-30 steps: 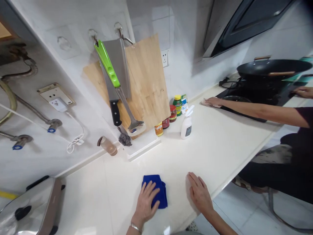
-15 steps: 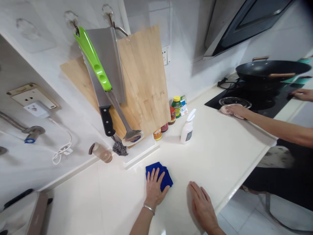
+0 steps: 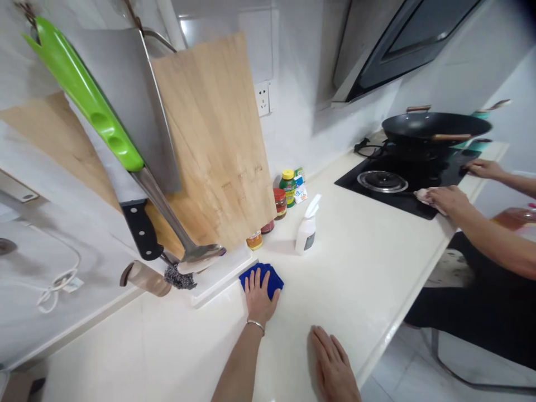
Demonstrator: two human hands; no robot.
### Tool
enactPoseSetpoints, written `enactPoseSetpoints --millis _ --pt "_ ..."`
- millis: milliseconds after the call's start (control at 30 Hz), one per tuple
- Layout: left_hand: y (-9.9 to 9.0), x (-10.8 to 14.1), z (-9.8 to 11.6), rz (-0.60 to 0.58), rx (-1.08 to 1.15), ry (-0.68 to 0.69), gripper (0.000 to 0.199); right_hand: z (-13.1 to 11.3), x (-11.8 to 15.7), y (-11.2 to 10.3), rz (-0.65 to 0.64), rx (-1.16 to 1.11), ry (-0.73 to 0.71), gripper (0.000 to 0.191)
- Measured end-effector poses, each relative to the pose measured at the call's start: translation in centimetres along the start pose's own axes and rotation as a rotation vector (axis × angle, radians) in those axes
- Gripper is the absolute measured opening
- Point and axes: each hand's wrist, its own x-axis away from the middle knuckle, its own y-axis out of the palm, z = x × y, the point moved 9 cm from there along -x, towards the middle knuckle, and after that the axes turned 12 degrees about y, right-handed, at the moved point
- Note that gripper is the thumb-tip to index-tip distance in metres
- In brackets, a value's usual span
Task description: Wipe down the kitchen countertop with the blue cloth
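My left hand (image 3: 260, 298), with a silver bangle at the wrist, presses down on a folded blue cloth (image 3: 273, 282) on the white counter. Its fingers are bent a little over the cloth, and the cloth's far edge lies close by a white ledge. Nearer the front edge, my right hand (image 3: 334, 360) rests on the countertop with stretched fingers and holds nothing. A white spray bottle (image 3: 305, 234) stands upright beyond both hands. Behind it are several jars, among them a green one with a yellow lid (image 3: 287, 187).
A cutting board (image 3: 221, 145), a cleaver (image 3: 142, 111) and a green-handled ladle (image 3: 92, 106) hang at the left. On the right, another person's hand (image 3: 446, 198) wipes beside the black cooktop (image 3: 402, 204) with a pale cloth. A wok (image 3: 431, 127) sits there. A brown-tinted cup (image 3: 148, 278) lies by the wall.
My left hand has slid the blue cloth forward, closer to the white ledge. My right hand stays on the counter. The other person's cloth has moved right, away from the round burner.
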Motion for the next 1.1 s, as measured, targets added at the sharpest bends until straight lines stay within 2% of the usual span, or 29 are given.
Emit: enactPoseSetpoints --millis 233,333,433,633,767,967,1033,1100 --pt "-0.3 1.1 0.0 -0.012 -0.054 -0.001 0.065 0.1 0.2 -0.3 0.065 -0.028 -0.019 0.075" --pt "-1.3 3.0 -0.8 -0.027 -0.074 0.014 0.067 0.3 0.4 -0.4 0.095 -0.073 -0.043 0.077" --pt "-3.1 5.9 -2.7 -0.037 -0.097 -0.019 0.067 0.3 0.5 -0.2 0.09 -0.092 -0.047 0.078" --pt "-7.0 13.2 -7.8 -0.025 -0.205 -0.228 0.06 0.4 1.2 0.6 0.058 -0.118 -0.042 0.078" --pt "-9.1 19.5 -10.5 0.01 -0.259 -0.425 0.059 0.6 1.7 1.3 0.016 -0.161 -0.044 0.077" --pt "-12.5 30.9 -12.8 0.038 -0.346 -0.649 0.06 0.9 2.0 1.3 0.014 -0.216 -0.063 0.075" --pt "-13.5 33.6 -13.3 0.048 -0.37 -0.692 0.06 1.0 1.9 1.2 0.033 -0.226 -0.058 0.075" --pt "-14.1 35.1 -13.9 0.058 -0.385 -0.718 0.06 1.0 1.9 1.3 0.059 -0.234 -0.057 0.076"
